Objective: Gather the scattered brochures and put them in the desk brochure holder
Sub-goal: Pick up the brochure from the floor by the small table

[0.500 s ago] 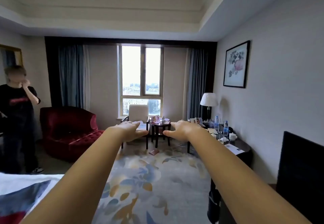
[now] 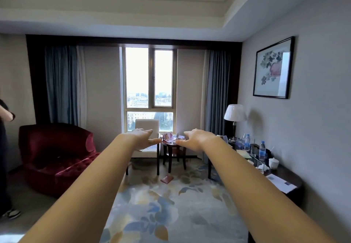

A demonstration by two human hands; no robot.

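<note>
Compared with half a second ago the room has drawn nearer, and the person by the left wall (image 2: 5, 147) has slid almost out of sight: only a bent arm, a dark trouser leg and a shoe show at the edge. The two bare arms reach out as before, palms down. The left hand (image 2: 142, 138) and the right hand (image 2: 197, 139) are both flat and slack-fingered, fingertips turned in toward each other, and neither holds anything. Between them, well beyond, stands a small round worktop (image 2: 171, 144) with a cluster of brochures (image 2: 169, 136). One pinkish brochure stands propped on edge with its face toward the room, and others lie flat beside it. A reddish-brown brochure on the floor (image 2: 167, 179) lies flat on the flowered carpet (image 2: 171, 214), just in front of the worktop's legs and askew to them. It is too small to tell which way its long side runs. Sheets also lie on the seat of the pale chair (image 2: 147, 126). On the long dark worktop (image 2: 292, 176) along the right wall are white papers (image 2: 281, 183), water bottles and a lamp (image 2: 235, 112).
</note>
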